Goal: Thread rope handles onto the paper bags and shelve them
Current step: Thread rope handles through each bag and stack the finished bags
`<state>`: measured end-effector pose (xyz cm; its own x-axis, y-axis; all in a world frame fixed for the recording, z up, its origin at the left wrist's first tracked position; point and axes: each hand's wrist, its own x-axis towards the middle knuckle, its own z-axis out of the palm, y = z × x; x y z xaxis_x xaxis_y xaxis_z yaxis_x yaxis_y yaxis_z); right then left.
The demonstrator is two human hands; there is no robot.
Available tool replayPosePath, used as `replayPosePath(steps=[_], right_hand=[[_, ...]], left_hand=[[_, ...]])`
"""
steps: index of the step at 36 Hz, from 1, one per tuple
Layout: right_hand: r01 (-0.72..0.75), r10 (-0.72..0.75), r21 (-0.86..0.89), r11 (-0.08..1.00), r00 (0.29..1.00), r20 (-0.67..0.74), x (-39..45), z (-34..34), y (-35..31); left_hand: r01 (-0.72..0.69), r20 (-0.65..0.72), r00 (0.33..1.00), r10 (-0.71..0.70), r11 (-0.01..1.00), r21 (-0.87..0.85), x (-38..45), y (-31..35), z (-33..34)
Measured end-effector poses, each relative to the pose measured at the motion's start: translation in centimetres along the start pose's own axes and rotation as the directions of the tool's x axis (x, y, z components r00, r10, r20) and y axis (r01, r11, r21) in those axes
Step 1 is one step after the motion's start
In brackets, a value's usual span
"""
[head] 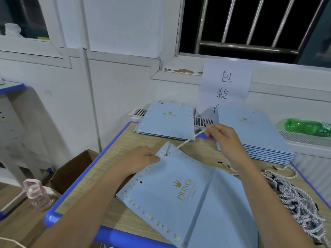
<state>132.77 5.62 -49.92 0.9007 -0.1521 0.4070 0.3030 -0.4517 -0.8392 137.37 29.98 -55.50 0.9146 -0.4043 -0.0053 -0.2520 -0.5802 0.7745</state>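
1. I am watching the paper bag [179, 190] lying flat at the centre of the worktop [129, 142].
2. The right hand [223, 138] is pinching the rope [189, 140] in narrowed fingers [210, 130] at 1 o'clock.
3. The left hand [141, 158] is gripping the bag's corner at 10 o'clock.

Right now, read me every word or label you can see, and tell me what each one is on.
"PRINCE", gold, under a crown: near paper bag.
"PRINCE": top of the far left stack.
"PRINCE", blurred: top of the right stack.
"包装": white wall sign; a third character below is hidden by bags.
Small print under PRINCE and the green bottle label: too blurred to read.
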Motion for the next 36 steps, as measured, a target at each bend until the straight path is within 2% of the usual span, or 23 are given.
replayPosePath(steps=[3, 9, 12, 15, 17, 19, 21, 23, 24, 26, 28, 31, 32, 34, 36], right_hand=[[-0.021, 0.020, 0.052, 0.998, 0.999, 0.025, 0.6, 1.3, -1.3], [-0.194, 0.154, 0.147, 0.970, 0.956, 0.249, 1.6, 0.5, -4.3], [-0.326, 0.219, 0.280, 0.903, 0.910, 0.352, 1.4, 0.9, -5.4], [-0.465, 0.252, 0.469, 0.751, 0.858, 0.448, 0.4, 3.1, -5.9], [-0.548, 0.271, 0.599, 0.583, 0.827, 0.493, -0.2, 4.9, -5.8], [-0.585, 0.306, 0.702, 0.406, 0.811, 0.498, -0.6, 6.6, -5.3], [-0.589, 0.359, 0.735, 0.335, 0.801, 0.478, -0.7, 7.7, -4.2], [-0.600, 0.441, 0.672, 0.434, 0.792, 0.422, -0.8, 8.1, -2.7], [-0.597, 0.469, 0.590, 0.543, 0.799, 0.377, -0.9, 8.1, -1.9], [-0.526, 0.443, 0.307, 0.793, 0.844, 0.301, -1.1, 7.3, -0.7], [-0.378, 0.362, 0.004, 0.926, 0.890, 0.276, -1.4, 6.3, -0.3], [-0.187, 0.256, -0.279, 0.942, 0.937, 0.237, -1.8, 5.0, 0.3], [-0.165, 0.240, -0.333, 0.928, 0.950, 0.199, -1.9, 4.7, 0.5], [-0.112, 0.175, -0.381, 0.918, 0.976, 0.133, -2.5, 4.4, 0.9], [0.029, 0.068, -0.395, 0.918, 0.971, 0.229, -3.0, 4.1, 1.5]], left_hand=[[-0.005, 0.007, 1.000, 0.004, 0.988, 0.157, -0.2, 0.6, 0.3], [-0.008, -0.088, 0.996, 0.024, 0.983, 0.181, -0.2, 0.0, 0.6], [0.029, -0.134, 0.991, -0.004, 0.983, 0.180, 0.1, -0.1, 0.9], [0.041, -0.180, 0.984, -0.008, 0.983, 0.179, 0.2, 0.1, 1.3], [0.041, -0.218, 0.976, 0.007, 0.976, 0.215, 0.1, 0.3, 1.4], [0.021, -0.239, 0.971, 0.033, 0.975, 0.219, -0.1, 0.3, 1.5], [0.010, -0.267, 0.963, 0.044, 0.980, 0.198, -0.2, 0.3, 1.4], [0.024, -0.294, 0.955, 0.037, 0.979, 0.201, -0.4, 0.3, 1.4], [0.031, -0.302, 0.953, 0.034, 0.977, 0.209, -0.4, 0.3, 1.4], [0.035, -0.313, 0.949, 0.037, 0.974, 0.222, -0.5, 0.3, 1.5], [0.020, -0.326, 0.944, 0.058, 0.973, 0.229, -0.5, 0.3, 1.5], [-0.015, -0.346, 0.934, 0.093, 0.975, 0.222, -0.7, 0.2, 1.1], [-0.015, -0.357, 0.929, 0.096, 0.975, 0.224, -0.9, 0.3, 0.8], [-0.016, -0.363, 0.928, 0.087, 0.981, 0.195, -1.3, 0.5, -0.1], [-0.041, -0.305, 0.950, 0.073, 0.993, 0.111, -1.9, 0.6, -1.2]])
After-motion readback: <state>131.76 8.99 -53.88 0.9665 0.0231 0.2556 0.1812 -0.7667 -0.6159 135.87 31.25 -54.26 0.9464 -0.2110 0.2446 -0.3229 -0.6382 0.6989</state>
